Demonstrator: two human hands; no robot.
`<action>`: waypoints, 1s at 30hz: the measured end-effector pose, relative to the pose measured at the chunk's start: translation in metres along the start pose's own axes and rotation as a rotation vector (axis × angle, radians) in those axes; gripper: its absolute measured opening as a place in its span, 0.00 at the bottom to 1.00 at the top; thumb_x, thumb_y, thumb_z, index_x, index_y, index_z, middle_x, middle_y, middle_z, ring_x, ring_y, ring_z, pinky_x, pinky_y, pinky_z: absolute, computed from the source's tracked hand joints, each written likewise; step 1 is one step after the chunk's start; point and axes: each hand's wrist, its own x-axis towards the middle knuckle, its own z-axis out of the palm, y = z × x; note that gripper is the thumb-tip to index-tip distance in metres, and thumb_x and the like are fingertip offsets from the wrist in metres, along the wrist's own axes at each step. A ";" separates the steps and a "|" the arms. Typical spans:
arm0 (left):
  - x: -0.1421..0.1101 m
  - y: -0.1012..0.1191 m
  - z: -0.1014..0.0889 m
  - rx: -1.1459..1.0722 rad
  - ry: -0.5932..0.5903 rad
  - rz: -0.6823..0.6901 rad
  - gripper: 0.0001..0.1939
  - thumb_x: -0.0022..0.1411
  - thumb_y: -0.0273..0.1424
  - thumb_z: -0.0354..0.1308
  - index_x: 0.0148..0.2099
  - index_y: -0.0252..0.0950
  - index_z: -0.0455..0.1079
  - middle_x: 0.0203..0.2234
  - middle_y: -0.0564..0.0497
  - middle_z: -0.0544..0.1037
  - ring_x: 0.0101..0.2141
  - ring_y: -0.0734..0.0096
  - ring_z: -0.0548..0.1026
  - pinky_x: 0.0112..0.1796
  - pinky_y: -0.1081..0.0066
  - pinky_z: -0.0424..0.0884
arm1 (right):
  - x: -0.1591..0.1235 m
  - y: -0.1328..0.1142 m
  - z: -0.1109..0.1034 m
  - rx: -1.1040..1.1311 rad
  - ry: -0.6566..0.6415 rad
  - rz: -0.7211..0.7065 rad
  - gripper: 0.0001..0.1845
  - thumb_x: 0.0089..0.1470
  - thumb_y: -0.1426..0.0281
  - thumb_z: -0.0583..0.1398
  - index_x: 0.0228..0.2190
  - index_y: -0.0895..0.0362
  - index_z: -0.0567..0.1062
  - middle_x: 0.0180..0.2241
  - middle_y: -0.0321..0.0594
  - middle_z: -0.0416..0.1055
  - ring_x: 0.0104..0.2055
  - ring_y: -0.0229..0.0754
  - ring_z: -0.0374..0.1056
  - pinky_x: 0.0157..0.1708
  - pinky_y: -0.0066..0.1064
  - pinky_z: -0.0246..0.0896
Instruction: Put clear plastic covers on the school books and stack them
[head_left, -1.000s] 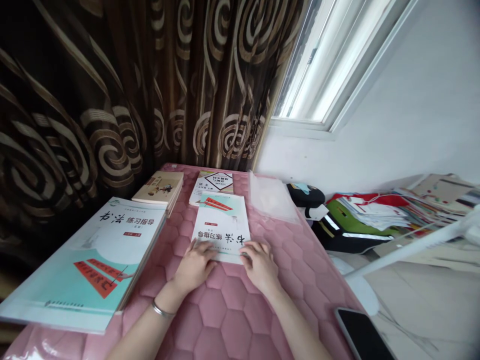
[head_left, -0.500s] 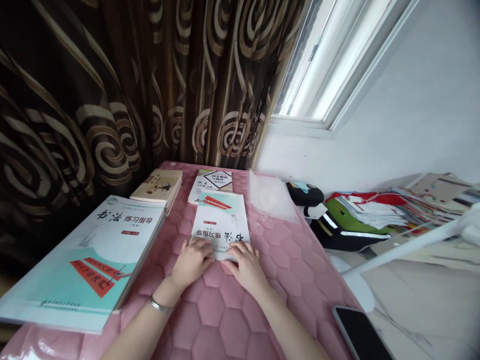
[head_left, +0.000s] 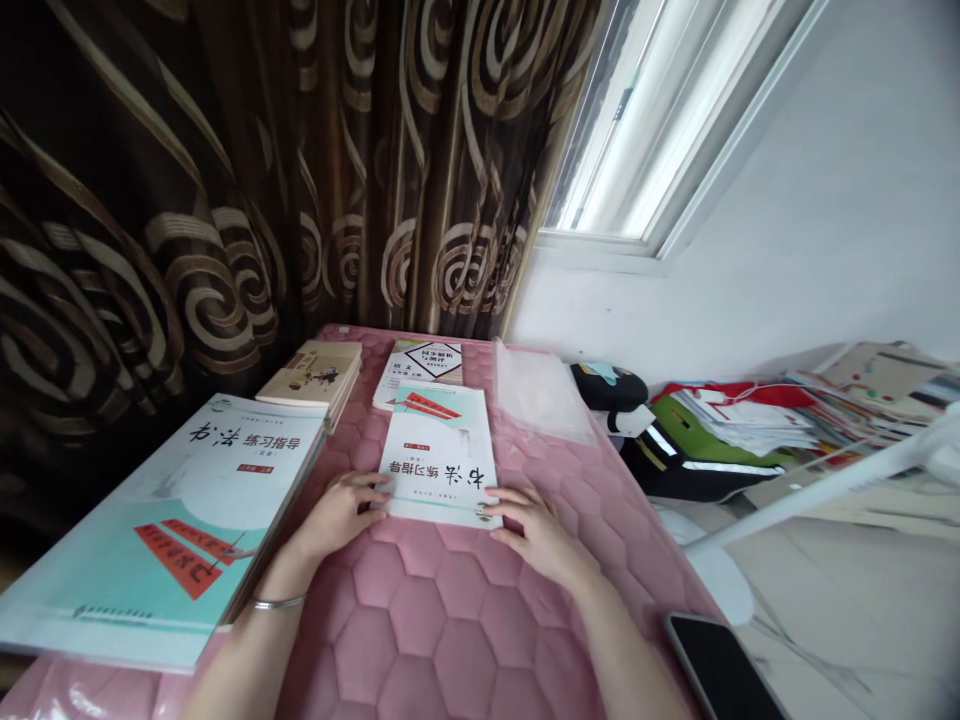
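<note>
A calligraphy workbook (head_left: 439, 455) with a white and mint cover and a red banner lies flat on the pink quilted table cover (head_left: 420, 620). At its lower left edge is my left hand (head_left: 346, 512), fingers stretched and their tips touching the side; a silver bracelet circles the wrist. My right hand (head_left: 534, 530) is at the lower right corner, its fingers apart and the tips resting on the cover's edge. Behind the workbook, partly overlapped by it, lies a white Chinese-language book (head_left: 420, 368).
To the left lies a stack of larger-looking workbooks (head_left: 187, 500), with a pile of tan books (head_left: 311, 375) behind it. A clear plastic sleeve (head_left: 544, 395) lies at the back right. A phone (head_left: 720, 660) rests at the right edge, near a white lamp stand (head_left: 810, 495).
My hands have moved apart from the workbook's near edge to its two sides, uncovering the lower part of the cover. The workbook itself stays nearly in place.
</note>
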 end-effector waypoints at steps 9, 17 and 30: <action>-0.002 0.003 0.000 0.035 0.017 -0.004 0.12 0.55 0.25 0.62 0.41 0.44 0.79 0.51 0.52 0.77 0.52 0.62 0.73 0.57 0.56 0.63 | -0.002 -0.003 -0.003 -0.019 0.002 0.011 0.14 0.53 0.70 0.61 0.42 0.47 0.77 0.58 0.36 0.67 0.64 0.51 0.53 0.60 0.52 0.46; -0.001 0.040 0.026 0.217 0.077 -0.052 0.17 0.54 0.37 0.65 0.48 0.45 0.74 0.54 0.48 0.73 0.58 0.51 0.65 0.60 0.36 0.43 | 0.015 -0.057 0.038 -0.208 0.162 -0.078 0.15 0.52 0.60 0.64 0.40 0.53 0.73 0.54 0.44 0.69 0.60 0.54 0.58 0.53 0.48 0.53; 0.002 0.036 0.030 0.187 0.055 -0.006 0.12 0.58 0.33 0.62 0.46 0.47 0.75 0.52 0.49 0.74 0.55 0.53 0.66 0.58 0.40 0.50 | 0.018 -0.048 0.038 -0.128 0.157 -0.065 0.05 0.56 0.69 0.61 0.37 0.52 0.73 0.53 0.41 0.71 0.57 0.52 0.60 0.51 0.47 0.54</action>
